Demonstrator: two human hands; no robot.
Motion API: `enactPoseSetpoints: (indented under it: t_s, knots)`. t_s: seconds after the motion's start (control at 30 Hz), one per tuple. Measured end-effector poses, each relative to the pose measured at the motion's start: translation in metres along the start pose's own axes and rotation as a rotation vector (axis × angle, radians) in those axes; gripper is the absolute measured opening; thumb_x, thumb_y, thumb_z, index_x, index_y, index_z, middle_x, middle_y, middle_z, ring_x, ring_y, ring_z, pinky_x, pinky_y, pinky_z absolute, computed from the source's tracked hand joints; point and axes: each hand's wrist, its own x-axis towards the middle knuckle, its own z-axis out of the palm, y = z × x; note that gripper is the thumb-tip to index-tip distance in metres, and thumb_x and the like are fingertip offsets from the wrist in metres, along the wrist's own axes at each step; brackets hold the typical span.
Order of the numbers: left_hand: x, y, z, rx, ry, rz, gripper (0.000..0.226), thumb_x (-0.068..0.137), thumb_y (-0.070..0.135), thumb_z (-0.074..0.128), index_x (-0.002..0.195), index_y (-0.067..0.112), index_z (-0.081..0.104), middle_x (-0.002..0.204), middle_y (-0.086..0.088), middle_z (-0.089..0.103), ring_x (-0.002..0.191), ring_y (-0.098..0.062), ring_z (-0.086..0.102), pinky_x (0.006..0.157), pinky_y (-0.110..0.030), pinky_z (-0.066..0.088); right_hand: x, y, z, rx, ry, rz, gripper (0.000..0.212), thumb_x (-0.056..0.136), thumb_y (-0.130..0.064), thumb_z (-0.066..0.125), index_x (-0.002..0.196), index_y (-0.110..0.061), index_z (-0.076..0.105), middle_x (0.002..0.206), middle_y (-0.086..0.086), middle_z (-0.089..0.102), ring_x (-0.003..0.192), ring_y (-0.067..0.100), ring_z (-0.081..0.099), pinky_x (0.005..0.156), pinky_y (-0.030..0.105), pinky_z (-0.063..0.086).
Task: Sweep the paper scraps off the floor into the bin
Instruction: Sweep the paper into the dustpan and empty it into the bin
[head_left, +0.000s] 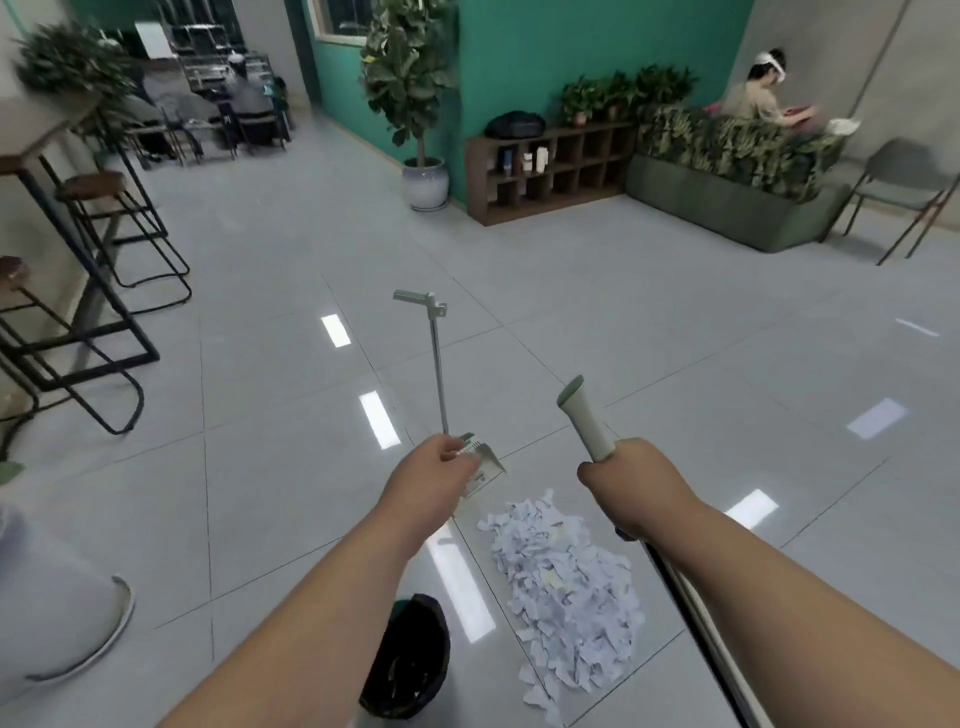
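A pile of white paper scraps (566, 587) lies on the grey tiled floor in front of me. The black bin (410, 660) stands just left of the pile, partly hidden by my left forearm. A dustpan (485, 470) stands at the pile's far end, its long handle (438, 364) rising to a pale green grip. My left hand (436, 470) has its fingers curled on the dustpan's toothed top edge. My right hand (626, 480) grips the broom handle (584, 421) below its pale green end; the shaft runs down to the lower right and the broom head is out of view.
Bar stools (111, 228) and a high table stand at the left. A white rounded object (62, 597) sits at the lower left. A potted tree (423, 171), a low shelf (550, 171), a planter bench, a chair (904, 192) and a seated person (758, 98) line the far wall.
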Motion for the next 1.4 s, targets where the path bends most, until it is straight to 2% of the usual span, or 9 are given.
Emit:
enactPoseSetpoints:
  t_s: [0.1,0.4,0.53,0.63,0.87,0.97,1.1,1.3,1.4]
  knots:
    - [0.017,0.033,0.031,0.045,0.012,0.042,0.035,0.094,0.038,0.06,0.128,0.029,0.057,0.118,0.008,0.064,0.09,-0.007,0.061,0.076,-0.026,0.048,0.029,0.012,-0.047,0.026,0.016,-0.004,0.017,0.081,-0.013,0.052,0.07,-0.01,0.041,0.055,0.007,0.041,0.04,0.026,0.043,0.045,0.026,0.035]
    - [0.094,0.151,0.179,0.076,0.117,0.047,0.045,0.093,0.04,0.061,0.135,0.028,0.055,0.124,0.01,0.061,0.099,-0.005,0.06,0.093,-0.036,0.052,0.15,0.057,-0.211,0.248,-0.095,-0.035,0.01,0.078,-0.006,0.054,0.076,-0.008,0.045,0.064,0.013,0.04,0.048,0.025,0.039,0.049,0.034,0.036]
    - [0.131,0.201,0.225,0.057,0.185,0.054,0.043,0.092,0.043,0.061,0.133,0.033,0.054,0.126,0.013,0.059,0.088,-0.011,0.063,0.073,-0.032,0.053,0.207,0.07,-0.275,0.284,-0.162,-0.05,0.014,0.078,-0.003,0.054,0.074,-0.01,0.043,0.064,0.011,0.038,0.049,0.022,0.032,0.048,0.031,0.032]
    - [0.154,0.223,0.249,0.073,0.206,0.053,0.044,0.091,0.045,0.061,0.134,0.034,0.055,0.127,0.014,0.059,0.1,-0.014,0.063,0.085,-0.037,0.056,0.249,0.075,-0.3,0.227,-0.209,-0.066,0.014,0.078,-0.003,0.055,0.074,-0.009,0.044,0.062,0.011,0.039,0.048,0.022,0.034,0.047,0.03,0.032]
    - [0.223,0.239,0.267,0.104,0.287,0.012,0.047,0.093,0.043,0.06,0.137,0.031,0.053,0.135,0.009,0.057,0.114,-0.014,0.058,0.093,-0.036,0.053,0.355,0.043,-0.298,0.028,-0.358,-0.124,0.01,0.078,-0.008,0.057,0.074,-0.005,0.048,0.061,0.013,0.042,0.042,0.026,0.041,0.051,0.032,0.035]
    - [0.262,0.238,0.257,0.099,0.322,-0.025,0.049,0.094,0.041,0.06,0.14,0.029,0.051,0.139,0.007,0.055,0.117,-0.015,0.057,0.08,-0.027,0.052,0.398,0.025,-0.292,-0.026,-0.42,-0.157,0.011,0.08,-0.008,0.058,0.074,-0.005,0.048,0.06,0.012,0.041,0.04,0.026,0.041,0.051,0.03,0.034]
    - [0.335,0.232,0.237,0.133,0.398,-0.072,0.053,0.094,0.042,0.059,0.143,0.026,0.049,0.145,0.001,0.052,0.127,-0.019,0.054,0.105,-0.04,0.047,0.472,0.0,-0.292,-0.039,-0.433,-0.23,0.014,0.083,-0.005,0.058,0.073,-0.005,0.047,0.058,0.012,0.04,0.042,0.025,0.039,0.044,0.025,0.034]
    - [0.469,0.219,0.193,0.225,0.503,-0.215,0.062,0.093,0.04,0.057,0.151,0.027,0.039,0.153,-0.001,0.042,0.105,-0.011,0.049,0.088,-0.031,0.044,0.622,-0.058,-0.257,-0.054,-0.498,-0.264,0.014,0.081,-0.003,0.058,0.072,-0.006,0.047,0.056,0.011,0.041,0.044,0.024,0.039,0.046,0.028,0.035]
    - [0.53,0.213,0.168,0.281,0.56,-0.317,0.067,0.089,0.039,0.059,0.151,0.027,0.035,0.15,-0.002,0.041,0.113,-0.019,0.055,0.094,-0.036,0.048,0.693,-0.104,-0.234,-0.073,-0.576,-0.285,0.017,0.08,-0.002,0.058,0.07,-0.006,0.046,0.057,0.011,0.041,0.045,0.024,0.038,0.046,0.028,0.035]
